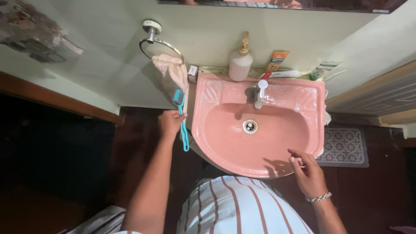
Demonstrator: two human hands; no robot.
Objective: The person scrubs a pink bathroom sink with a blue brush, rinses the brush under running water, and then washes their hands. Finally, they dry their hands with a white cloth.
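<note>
Nearest to us, our striped shirt (236,208) fills the bottom of the view, and just above it our right hand (307,172), with a silver bracelet (318,198) at the wrist, hovers over the front rim of the pink sink (277,130), fingers loosely curled and holding nothing we can make out. Out to the other side, our left hand (170,123) is closed around the handle of a teal brush (182,119), which sits beside the sink's left edge; its bristled head points up past the hand toward a pale cloth (171,73) hanging from a metal towel ring (158,43) on the wall. Beyond the right hand, the drain (250,126) lies in the basin's middle, then the tap (258,92) at the back. Farthest off, a soap pump bottle (240,63), an orange tube (277,60) and a white tube (284,74) line the ledge behind the sink.
</note>
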